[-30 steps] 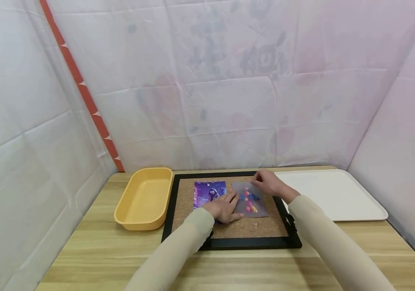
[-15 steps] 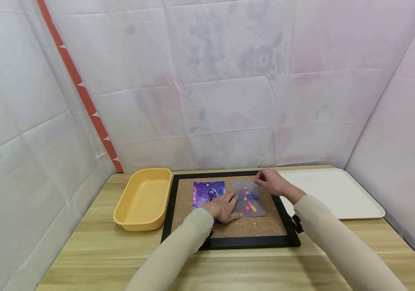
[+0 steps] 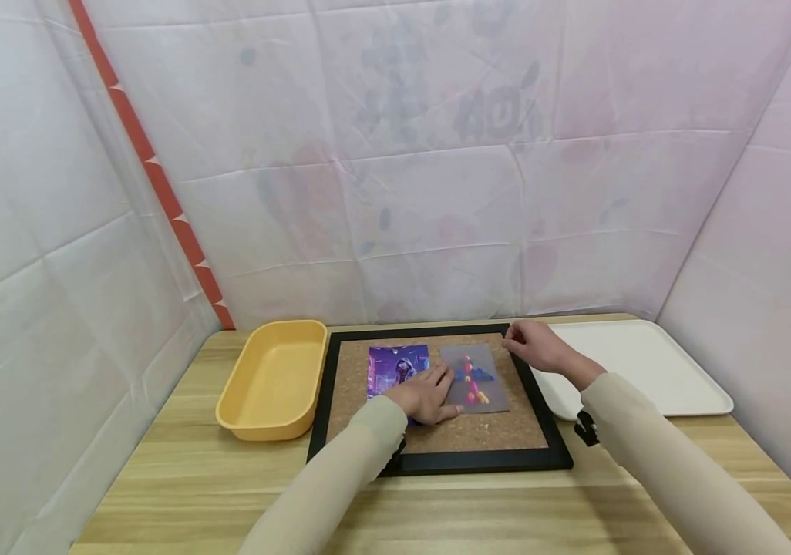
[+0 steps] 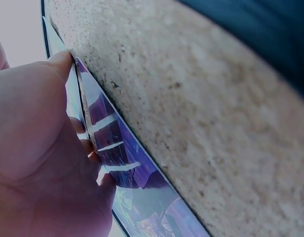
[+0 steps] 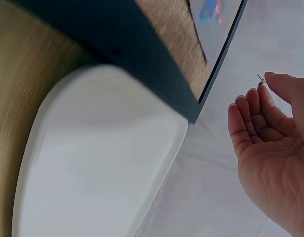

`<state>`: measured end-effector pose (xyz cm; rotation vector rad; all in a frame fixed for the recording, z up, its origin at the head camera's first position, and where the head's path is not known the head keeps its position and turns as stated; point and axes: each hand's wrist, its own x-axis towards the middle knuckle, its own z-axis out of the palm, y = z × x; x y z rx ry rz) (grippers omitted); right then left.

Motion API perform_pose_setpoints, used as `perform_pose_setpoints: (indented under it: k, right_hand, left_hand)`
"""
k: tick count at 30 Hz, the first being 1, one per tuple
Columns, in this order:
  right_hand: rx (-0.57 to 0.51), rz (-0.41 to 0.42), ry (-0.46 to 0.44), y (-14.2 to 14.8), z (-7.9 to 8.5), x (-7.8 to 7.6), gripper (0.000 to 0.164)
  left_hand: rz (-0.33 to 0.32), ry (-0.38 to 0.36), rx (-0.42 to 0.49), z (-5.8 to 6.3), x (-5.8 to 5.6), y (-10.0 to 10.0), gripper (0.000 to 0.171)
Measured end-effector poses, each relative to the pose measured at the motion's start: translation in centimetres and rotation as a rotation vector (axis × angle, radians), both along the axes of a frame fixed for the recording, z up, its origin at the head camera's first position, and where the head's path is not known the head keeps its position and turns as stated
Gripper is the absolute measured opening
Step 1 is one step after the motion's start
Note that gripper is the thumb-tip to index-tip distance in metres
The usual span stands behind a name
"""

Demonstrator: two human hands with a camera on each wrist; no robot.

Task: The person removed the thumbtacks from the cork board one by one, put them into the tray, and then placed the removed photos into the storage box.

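Observation:
A cork board (image 3: pixel 506 432) in a black frame lies on the table, with two picture cards on it. The purple card (image 3: pixel 392 364) shows a hooded figure, its lower part covered by my left hand (image 3: pixel 426 395). Right of it lies a grey card (image 3: pixel 495 397) with a pink, blue and yellow design. My left hand rests spread across the neighbouring edges of both cards, fingers extended. Above the board's upper right frame corner, my right hand (image 3: pixel 537 347) pinches a small pushpin (image 5: pixel 261 79) between thumb and forefinger; its thin metal point shows in the right wrist view.
A yellow tub (image 3: pixel 274 381) stands left of the board. To the right lies a white tray (image 3: pixel 634 370), close against the frame. A patterned cloth wall (image 3: pixel 395 231) rises behind the table, with further cloth at both sides.
My right hand has moved right, from the grey card's upper right corner to over the board's frame. My left hand has stayed in place on the cards.

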<state>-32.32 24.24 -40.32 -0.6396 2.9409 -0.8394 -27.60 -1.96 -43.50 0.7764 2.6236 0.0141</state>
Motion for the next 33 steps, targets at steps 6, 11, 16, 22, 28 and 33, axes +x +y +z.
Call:
perform_pose_setpoints:
  k: [6,11,16,22,28,33]
  right_hand:
    - [0.014,-0.018,0.019,1.6,-0.1,0.1,0.018]
    - [0.029,-0.032,0.011,2.7,-0.4,0.2,0.018]
    - [0.050,-0.042,0.014,3.8,-0.9,0.0,0.018]
    - [0.086,-0.073,-0.019,5.0,-1.8,-0.2,0.019]
    - [0.112,-0.107,-0.061,6.0,-2.9,-0.5,0.018]
    - [0.133,-0.124,-0.033,6.6,-3.5,-1.0,0.018]
  left_hand:
    - [-0.014,0.003,-0.006,0.1,0.0,-0.2,0.076]
    - [-0.010,-0.008,-0.017,-0.2,-0.3,-0.1,0.076]
    - [-0.005,-0.008,-0.028,-1.4,-1.2,0.1,0.077]
    - [0.000,-0.014,-0.012,-0.1,-0.3,0.0,0.077]
    - [0.008,-0.022,0.000,-0.3,-0.4,0.0,0.076]
    - [0.001,-0.014,0.017,-0.1,-0.2,-0.1,0.077]
